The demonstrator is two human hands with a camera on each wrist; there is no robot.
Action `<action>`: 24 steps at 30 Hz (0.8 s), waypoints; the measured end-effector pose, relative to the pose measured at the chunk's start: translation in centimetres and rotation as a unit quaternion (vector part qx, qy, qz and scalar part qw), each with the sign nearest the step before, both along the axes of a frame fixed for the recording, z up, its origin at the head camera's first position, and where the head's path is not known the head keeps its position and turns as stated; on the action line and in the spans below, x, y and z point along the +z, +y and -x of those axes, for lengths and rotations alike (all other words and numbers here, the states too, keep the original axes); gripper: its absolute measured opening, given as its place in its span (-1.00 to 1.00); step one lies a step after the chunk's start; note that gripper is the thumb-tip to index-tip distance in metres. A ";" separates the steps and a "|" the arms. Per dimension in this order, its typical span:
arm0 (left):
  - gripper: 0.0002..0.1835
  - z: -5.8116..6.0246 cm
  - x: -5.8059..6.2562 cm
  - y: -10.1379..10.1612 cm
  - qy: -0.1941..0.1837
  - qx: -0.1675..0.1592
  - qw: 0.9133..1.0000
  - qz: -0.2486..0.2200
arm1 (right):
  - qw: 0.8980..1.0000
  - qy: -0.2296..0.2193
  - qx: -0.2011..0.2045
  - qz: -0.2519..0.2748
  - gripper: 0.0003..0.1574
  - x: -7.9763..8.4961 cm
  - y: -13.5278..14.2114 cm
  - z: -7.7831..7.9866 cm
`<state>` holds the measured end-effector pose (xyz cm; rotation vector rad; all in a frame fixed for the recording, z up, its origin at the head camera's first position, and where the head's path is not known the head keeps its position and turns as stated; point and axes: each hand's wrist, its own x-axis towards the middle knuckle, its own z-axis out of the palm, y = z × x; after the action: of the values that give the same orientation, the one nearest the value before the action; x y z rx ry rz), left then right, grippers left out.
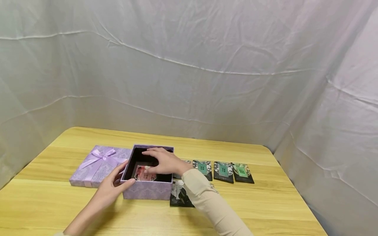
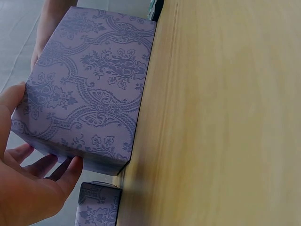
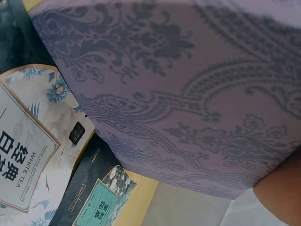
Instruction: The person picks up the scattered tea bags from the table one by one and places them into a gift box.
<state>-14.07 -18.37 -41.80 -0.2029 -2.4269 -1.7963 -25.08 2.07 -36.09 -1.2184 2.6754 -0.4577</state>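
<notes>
An open lavender box (image 1: 147, 190) with a dark inside stands on the wooden table, its damask pattern showing. My left hand (image 1: 110, 188) grips its near left corner, the thumb against the front face and the fingers along the left side. In the left wrist view, the fingertips (image 2: 73, 169) press that side. My right hand (image 1: 165, 162) reaches into the box over the right wall, fingers spread toward the back. Its thumb is right at a tea packet with a red front (image 1: 144, 175) inside the box. The right wrist view shows mostly the box's outer wall (image 3: 178, 103).
The lavender lid (image 1: 100, 164) with its ribbon bow lies left of the box. Several flat tea packets (image 1: 223, 171) with green labels lie in a row to the right. A dark packet (image 1: 180, 196), partly under the right sleeve, lies by the box's near right corner.
</notes>
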 end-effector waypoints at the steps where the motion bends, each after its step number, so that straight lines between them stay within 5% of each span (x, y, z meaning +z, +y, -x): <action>1: -0.26 0.0 0.0 0.0 -0.001 0.000 1.000 0.000 | 1.000 -0.002 0.001 0.004 -0.17 0.0 0.0 0.0; 14: -0.26 -0.2 0.1 0.0 -0.002 -0.001 1.000 -0.003 | 0.999 -0.020 0.012 0.044 -0.21 0.0 0.4 0.1; 24: -0.26 -0.1 0.0 0.1 0.003 0.001 1.000 -0.006 | 0.991 -0.052 -0.002 0.125 -0.26 0.4 2.5 0.4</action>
<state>-13.95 -18.30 -41.81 -0.2033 -2.4110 -1.8059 -25.50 4.56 -35.68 -1.2137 2.5917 -0.8536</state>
